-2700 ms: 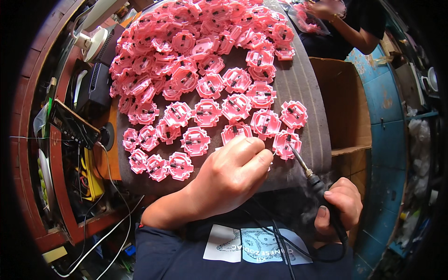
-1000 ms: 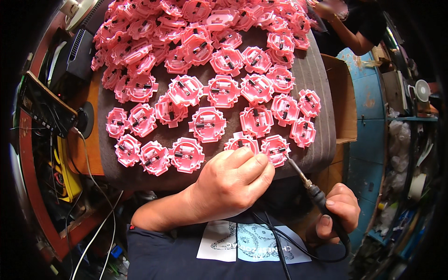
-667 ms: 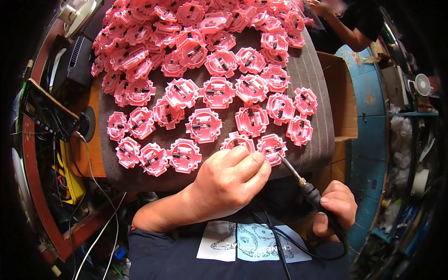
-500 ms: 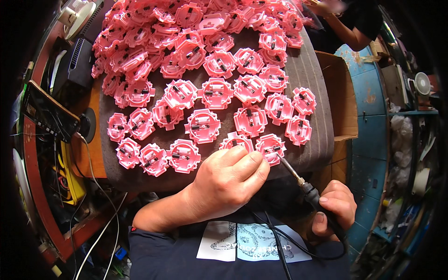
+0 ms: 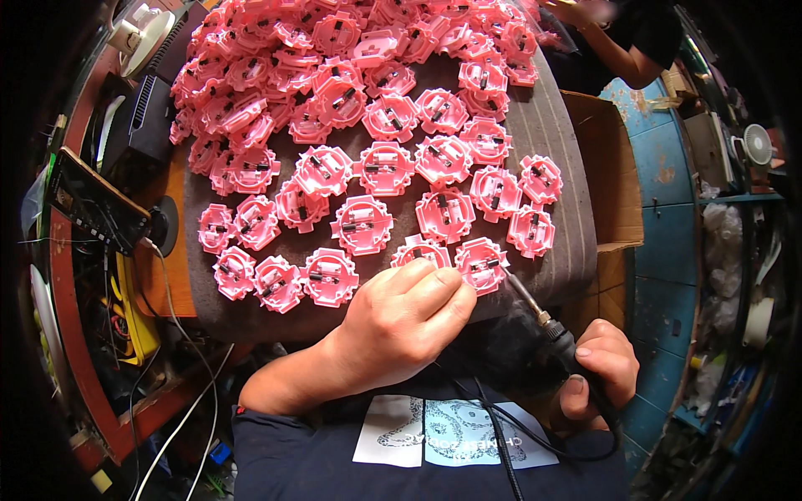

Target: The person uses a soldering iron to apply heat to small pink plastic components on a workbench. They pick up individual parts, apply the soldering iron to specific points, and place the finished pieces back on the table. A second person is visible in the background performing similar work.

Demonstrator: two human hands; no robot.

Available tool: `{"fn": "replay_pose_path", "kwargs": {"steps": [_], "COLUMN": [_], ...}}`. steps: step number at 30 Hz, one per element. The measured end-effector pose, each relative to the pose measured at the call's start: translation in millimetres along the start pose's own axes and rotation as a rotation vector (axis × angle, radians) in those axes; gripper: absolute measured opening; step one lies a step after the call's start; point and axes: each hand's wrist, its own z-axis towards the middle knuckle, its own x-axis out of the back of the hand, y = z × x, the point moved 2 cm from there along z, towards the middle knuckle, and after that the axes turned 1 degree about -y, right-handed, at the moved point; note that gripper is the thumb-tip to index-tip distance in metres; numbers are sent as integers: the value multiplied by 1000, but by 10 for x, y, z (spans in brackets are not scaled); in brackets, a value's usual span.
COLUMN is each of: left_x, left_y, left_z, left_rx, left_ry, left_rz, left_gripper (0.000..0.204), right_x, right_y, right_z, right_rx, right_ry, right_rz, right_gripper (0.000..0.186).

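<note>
My right hand [image 5: 603,367] is wrapped round the dark handle of a soldering iron [image 5: 541,317]. The iron's thin metal tip reaches up and left to the right edge of a pink plastic housing [image 5: 480,265] that has small black parts inside. Whether the tip touches it, I cannot tell. My left hand [image 5: 411,313] is closed in a pinch just left of that housing, and its fingers hide whatever they hold. Behind the left fingertips another pink housing [image 5: 420,249] is partly covered. Several similar housings lie open side up around them, such as one [image 5: 362,225] further left.
A large heap of pink housings [image 5: 276,75] fills the far side of the dark cloth-covered work surface [image 5: 555,125]. A phone on a stand [image 5: 96,200] is at the left, near white cables [image 5: 180,334]. A cardboard box [image 5: 614,175] stands right. Another person's arm [image 5: 614,54] shows at far right.
The iron's tip has shifted slightly up, toward the housing's right edge. My left hand has barely moved, and the whole view has shifted a little.
</note>
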Motion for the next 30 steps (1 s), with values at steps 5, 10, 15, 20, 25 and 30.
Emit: {"fn": "replay_pose_path", "kwargs": {"steps": [5,10,15,20,25,30], "left_x": [61,68,70,48,57,55], "left_y": [-22,-39,-45,-34,-32,-35], "left_z": [-1,-21,-12,-29,-33,-28], "left_rx": [23,34,43,76,97,96], "left_ry": [18,-31,-43,-52,-77,-86], "left_rz": [-3,-13,-25,-24,-29,-33], "left_gripper": [33,32,33,33,33,34], "right_x": [-14,-41,-54,-83,-54,-39], "right_y": [1,26,44,31,-4,-39], "right_z": [16,41,60,102,174,238], "right_rx": [5,30,52,71,76,80], "right_ry": [-12,-51,-91,-100,-148,-183], "right_rz": [-5,1,-6,-9,-3,-5], "right_gripper": [28,28,29,30,31,34]}}
